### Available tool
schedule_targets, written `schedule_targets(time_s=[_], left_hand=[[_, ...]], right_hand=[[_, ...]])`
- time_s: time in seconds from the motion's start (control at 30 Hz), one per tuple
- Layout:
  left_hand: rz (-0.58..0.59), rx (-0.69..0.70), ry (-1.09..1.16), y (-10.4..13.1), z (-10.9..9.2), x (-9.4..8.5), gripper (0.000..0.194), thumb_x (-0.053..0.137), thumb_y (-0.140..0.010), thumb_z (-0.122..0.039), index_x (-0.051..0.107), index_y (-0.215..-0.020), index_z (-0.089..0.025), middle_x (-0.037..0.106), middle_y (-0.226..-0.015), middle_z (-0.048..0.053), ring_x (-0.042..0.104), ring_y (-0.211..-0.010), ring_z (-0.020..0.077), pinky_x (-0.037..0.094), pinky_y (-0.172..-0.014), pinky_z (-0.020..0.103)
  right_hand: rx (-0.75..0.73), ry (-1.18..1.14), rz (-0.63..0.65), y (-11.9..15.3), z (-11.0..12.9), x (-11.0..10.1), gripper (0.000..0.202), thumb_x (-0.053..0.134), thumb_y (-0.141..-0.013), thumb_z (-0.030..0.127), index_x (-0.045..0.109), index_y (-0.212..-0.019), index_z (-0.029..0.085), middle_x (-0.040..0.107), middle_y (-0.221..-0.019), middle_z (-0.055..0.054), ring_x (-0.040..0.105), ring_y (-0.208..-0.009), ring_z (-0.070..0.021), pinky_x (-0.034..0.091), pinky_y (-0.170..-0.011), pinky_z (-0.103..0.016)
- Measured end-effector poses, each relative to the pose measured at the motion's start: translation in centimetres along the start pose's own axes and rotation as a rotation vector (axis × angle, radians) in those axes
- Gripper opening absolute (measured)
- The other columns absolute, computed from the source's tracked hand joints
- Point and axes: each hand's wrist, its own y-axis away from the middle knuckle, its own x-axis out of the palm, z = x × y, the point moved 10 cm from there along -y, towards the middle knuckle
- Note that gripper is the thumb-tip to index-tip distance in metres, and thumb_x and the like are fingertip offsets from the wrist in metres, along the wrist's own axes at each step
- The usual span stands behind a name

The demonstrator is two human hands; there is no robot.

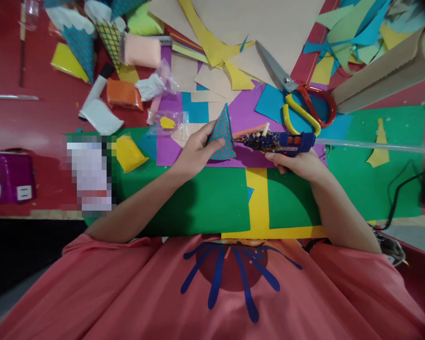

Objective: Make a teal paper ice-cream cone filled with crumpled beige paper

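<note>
Near the middle of the view, my left hand (198,150) grips a blue patterned paper cone (222,137), its narrow tip pointing away from me. My right hand (297,163) is wrapped round a dark blue hot glue gun (286,141). The gun's metal nozzle points left and is at the cone's right edge; I cannot tell whether they touch. A long clear glue stick (371,145) sticks out of the back of the gun. Bits of dried glue and scraps cling to its front. Beneath both hands lie purple (170,146) and green (212,193) sheets.
Large scissors (290,87) with red and yellow handles lie beyond the glue gun. Finished-looking paper cones (76,42) and packets of clay, one orange (123,93), sit at the back left. Paper scraps (354,33) and a cardboard roll (386,66) are at the right.
</note>
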Motion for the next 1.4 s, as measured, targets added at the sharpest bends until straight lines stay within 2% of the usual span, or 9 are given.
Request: schedule_targets(time_s=[0.57,0.73,0.93,1.13,1.4], left_hand=[[-0.047,-0.003,-0.004,0.0,0.1,-0.5,0.043,0.058,-0.089,-0.045,0.059,-0.126,-0.024,0.07,-0.117,0.004,0.063,-0.119,0.0249,0.056,-0.099,0.042],[-0.052,-0.008,-0.03,-0.1,0.3,-0.6,0.046,0.056,-0.09,-0.047,0.058,-0.13,-0.025,0.07,-0.118,0.004,0.063,-0.12,0.0254,0.055,-0.101,0.044],[-0.033,-0.008,0.018,-0.1,0.2,-0.6,0.048,0.057,-0.089,-0.046,0.057,-0.132,-0.025,0.068,-0.124,0.004,0.061,-0.123,0.0257,0.053,-0.104,0.044],[-0.025,-0.002,0.079,-0.2,0.3,-0.8,0.046,0.059,-0.087,-0.046,0.058,-0.127,-0.024,0.069,-0.12,0.005,0.065,-0.116,0.0256,0.055,-0.101,0.044],[-0.072,0.033,0.032,-0.3,0.1,-1.4,0.047,0.06,-0.086,-0.045,0.06,-0.127,-0.022,0.067,-0.127,0.006,0.063,-0.119,0.0261,0.055,-0.101,0.042]], right_hand=[[0.031,0.044,0.024,0.0,-0.3,0.1,0.044,0.079,-0.069,0.059,0.058,-0.065,0.021,0.048,-0.045,0.004,0.042,-0.041,-0.009,0.032,-0.038,-0.025],[0.013,0.036,0.028,0.1,-0.1,0.1,0.041,0.079,-0.069,0.056,0.059,-0.065,0.021,0.049,-0.043,0.004,0.043,-0.04,-0.008,0.033,-0.037,-0.023],[0.071,0.049,0.001,0.1,-0.6,0.0,0.041,0.079,-0.068,0.055,0.06,-0.067,0.019,0.049,-0.043,0.004,0.044,-0.04,-0.0079,0.034,-0.038,-0.023],[0.054,0.077,0.031,0.1,-0.5,0.1,0.041,0.079,-0.069,0.057,0.061,-0.067,0.019,0.05,-0.044,0.003,0.045,-0.04,-0.009,0.034,-0.038,-0.024],[0.07,0.043,0.038,0.1,-0.5,0.3,0.038,0.08,-0.068,0.053,0.064,-0.072,0.019,0.05,-0.046,0.005,0.044,-0.041,-0.0083,0.034,-0.039,-0.023]])
